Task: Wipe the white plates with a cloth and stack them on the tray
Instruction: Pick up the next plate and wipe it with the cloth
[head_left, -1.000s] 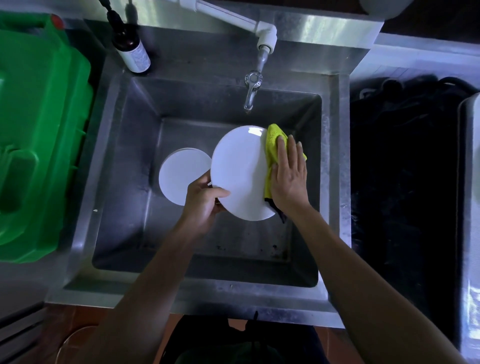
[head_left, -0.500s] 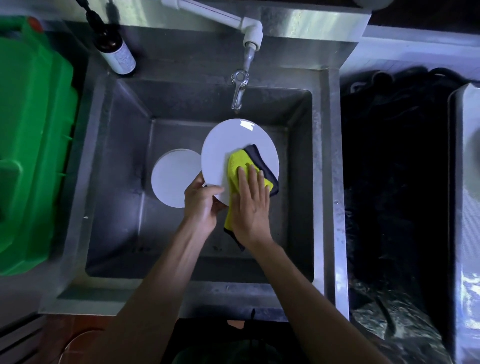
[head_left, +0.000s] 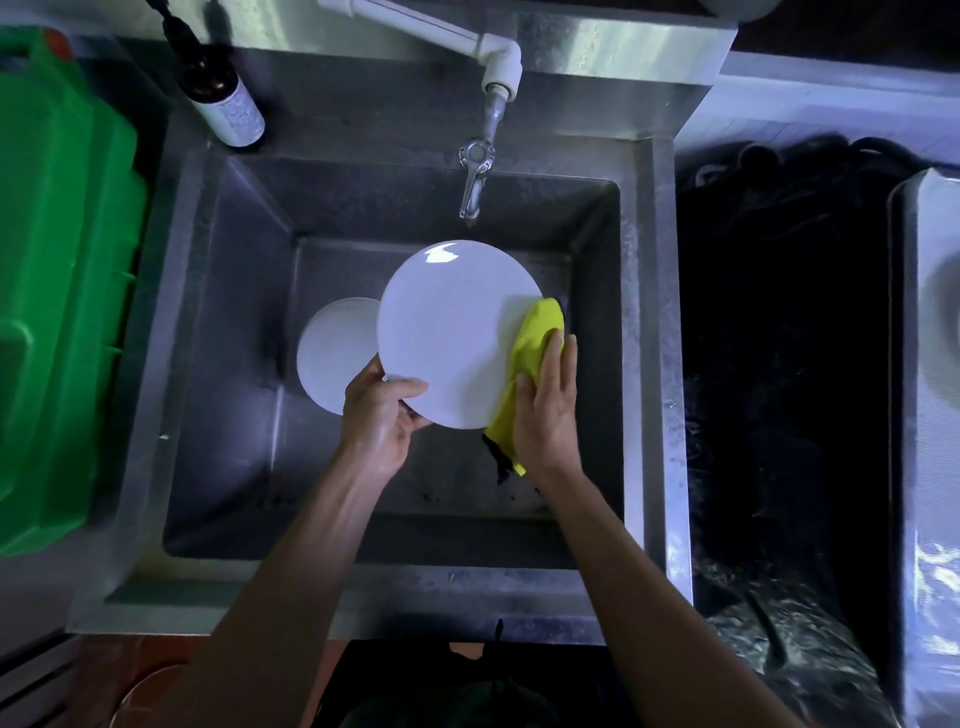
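Note:
A white plate (head_left: 447, 332) is held above the steel sink (head_left: 218, 332). My left hand (head_left: 379, 415) grips its lower left rim, thumb on top. My right hand (head_left: 545, 410) presses a yellow cloth (head_left: 535, 338) with a dark edge against the plate's right rim, fingers laid flat over the cloth. More white plates (head_left: 335, 353) lie on the sink floor to the left, partly hidden behind the held plate. A metal tray's edge (head_left: 930, 364) shows at the far right.
A tap (head_left: 475, 176) hangs over the back of the sink. A dark bottle (head_left: 223, 98) stands at the sink's back left corner. A green plastic container (head_left: 57, 291) fills the left side. Dark material (head_left: 779, 338) lies between sink and tray.
My right hand slid the cloth from the plate's middle back to its right rim. The left hand kept its hold on the plate.

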